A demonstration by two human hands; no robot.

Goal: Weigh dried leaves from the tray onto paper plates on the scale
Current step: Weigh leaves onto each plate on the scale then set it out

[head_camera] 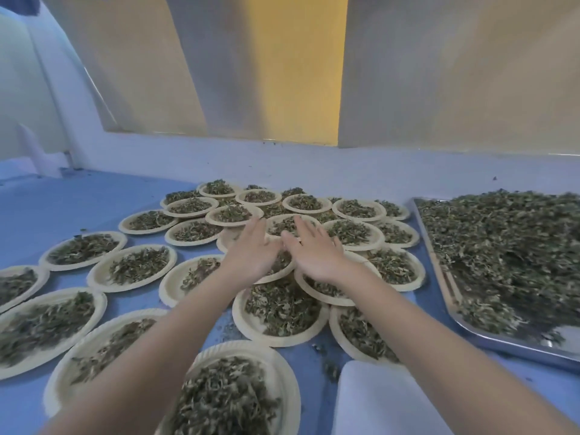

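From my remote seat, the biggest thing I see is the blue table (62, 208), running back to a pale wall. On its right side sits the metal tray (514, 346), heaped with dried leaves (502, 255) across most of its bed, with a bare shiny patch at the near corner. Left of the tray, the table is crowded with filled paper plates (138, 268), many overlapping at their rims, each carrying a small mound of leaves. A white block at the bottom edge, just right of the nearest plate, may be the scale (383, 403) (I cannot tell; only a blank top shows).

Both arms reach out over the middle of the spread. The left hand (251, 255) and the right hand (317, 252) lie flat side by side above one plate (279, 268), fingers straight and relaxed, holding nothing. Whether the palms touch the leaves beneath is hidden.

I judge the leaves to be very light, brittle and loose, apt to crumble under pressure and scatter with a quick move, so a gentle scooping pinch suits them. The plates look thin and floppy under load; I would lift one by opposite rims with both hands, kept level, and slide it free of its neighbours first.
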